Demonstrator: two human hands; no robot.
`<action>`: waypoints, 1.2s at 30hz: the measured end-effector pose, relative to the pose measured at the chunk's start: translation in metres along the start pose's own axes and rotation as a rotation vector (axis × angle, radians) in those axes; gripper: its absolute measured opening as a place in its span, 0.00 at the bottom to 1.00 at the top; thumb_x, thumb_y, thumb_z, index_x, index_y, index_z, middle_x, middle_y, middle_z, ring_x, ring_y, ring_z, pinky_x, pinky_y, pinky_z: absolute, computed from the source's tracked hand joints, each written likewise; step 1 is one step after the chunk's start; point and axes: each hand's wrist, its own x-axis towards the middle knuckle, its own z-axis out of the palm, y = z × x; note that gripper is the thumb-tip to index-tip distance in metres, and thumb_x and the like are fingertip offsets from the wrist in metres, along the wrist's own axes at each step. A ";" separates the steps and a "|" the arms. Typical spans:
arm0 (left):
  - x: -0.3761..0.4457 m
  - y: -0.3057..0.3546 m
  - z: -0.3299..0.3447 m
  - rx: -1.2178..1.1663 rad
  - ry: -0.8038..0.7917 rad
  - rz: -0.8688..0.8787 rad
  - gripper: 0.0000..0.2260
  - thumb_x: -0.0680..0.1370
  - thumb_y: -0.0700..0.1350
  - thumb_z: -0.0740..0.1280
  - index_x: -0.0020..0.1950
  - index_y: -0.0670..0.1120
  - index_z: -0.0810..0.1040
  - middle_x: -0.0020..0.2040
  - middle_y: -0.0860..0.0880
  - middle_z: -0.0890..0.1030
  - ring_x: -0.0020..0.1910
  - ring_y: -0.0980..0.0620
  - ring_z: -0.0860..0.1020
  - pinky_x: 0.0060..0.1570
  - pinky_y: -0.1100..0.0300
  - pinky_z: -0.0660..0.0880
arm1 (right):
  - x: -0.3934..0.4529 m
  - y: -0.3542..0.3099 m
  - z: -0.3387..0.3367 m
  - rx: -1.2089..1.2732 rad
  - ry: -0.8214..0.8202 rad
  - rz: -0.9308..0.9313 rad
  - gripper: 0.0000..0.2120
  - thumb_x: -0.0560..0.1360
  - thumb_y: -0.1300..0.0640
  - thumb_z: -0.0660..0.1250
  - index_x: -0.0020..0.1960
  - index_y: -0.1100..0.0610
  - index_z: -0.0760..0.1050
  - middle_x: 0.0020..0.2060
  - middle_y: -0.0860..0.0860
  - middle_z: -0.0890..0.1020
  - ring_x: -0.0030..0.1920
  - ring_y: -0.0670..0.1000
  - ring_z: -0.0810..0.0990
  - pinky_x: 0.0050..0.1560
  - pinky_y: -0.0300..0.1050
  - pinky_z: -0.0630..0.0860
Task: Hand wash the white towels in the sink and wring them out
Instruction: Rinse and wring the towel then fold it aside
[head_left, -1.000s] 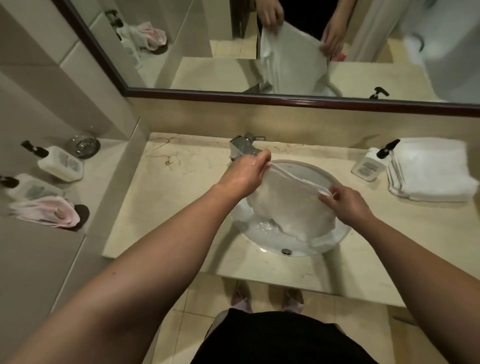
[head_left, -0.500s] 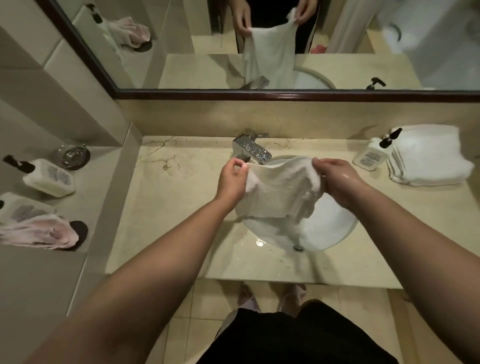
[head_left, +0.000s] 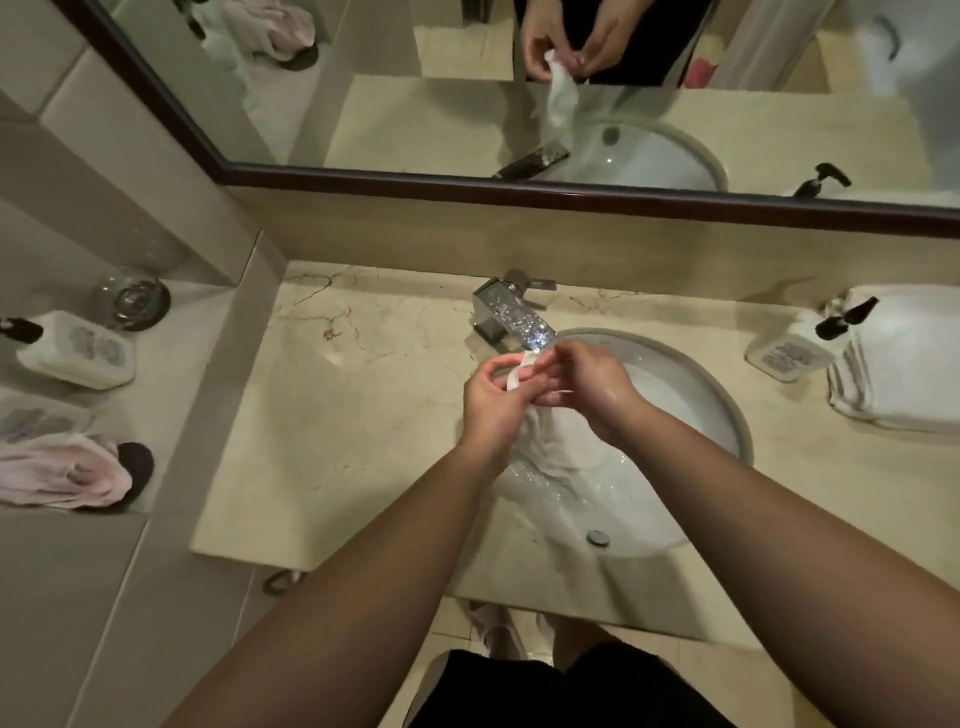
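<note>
Soap bottle label unreadable

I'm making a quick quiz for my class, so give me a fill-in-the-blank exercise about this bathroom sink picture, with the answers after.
1. Both hands, left hand and right hand, hold a wet white ____ over the sink.
2. The faucet stands at the ____ edge of the sink.
3. A stack of folded white towels lies on the counter to the ____ of the sink.
4. The soap bottle beside that stack has a ____ pump.

Answers: towel; back; right; black
</note>
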 end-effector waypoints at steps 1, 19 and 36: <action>0.002 0.001 0.004 -0.010 0.004 -0.001 0.18 0.74 0.31 0.73 0.62 0.36 0.75 0.52 0.34 0.83 0.44 0.45 0.83 0.48 0.55 0.81 | 0.010 -0.002 0.002 -0.154 0.088 -0.075 0.16 0.80 0.59 0.57 0.38 0.62 0.76 0.34 0.59 0.84 0.33 0.57 0.82 0.36 0.47 0.81; 0.036 -0.001 0.002 -0.010 0.220 -0.098 0.14 0.75 0.31 0.70 0.58 0.44 0.81 0.44 0.45 0.83 0.32 0.58 0.80 0.32 0.68 0.73 | 0.177 -0.023 -0.021 -0.620 0.190 -0.143 0.10 0.81 0.57 0.60 0.51 0.56 0.81 0.42 0.54 0.80 0.32 0.47 0.72 0.31 0.41 0.66; 0.003 0.073 0.030 0.152 -0.085 0.117 0.13 0.73 0.31 0.67 0.47 0.49 0.78 0.39 0.48 0.80 0.36 0.50 0.77 0.43 0.55 0.74 | -0.001 0.023 -0.040 -0.540 -0.181 -0.243 0.23 0.70 0.55 0.79 0.62 0.51 0.76 0.52 0.46 0.84 0.51 0.43 0.82 0.47 0.36 0.76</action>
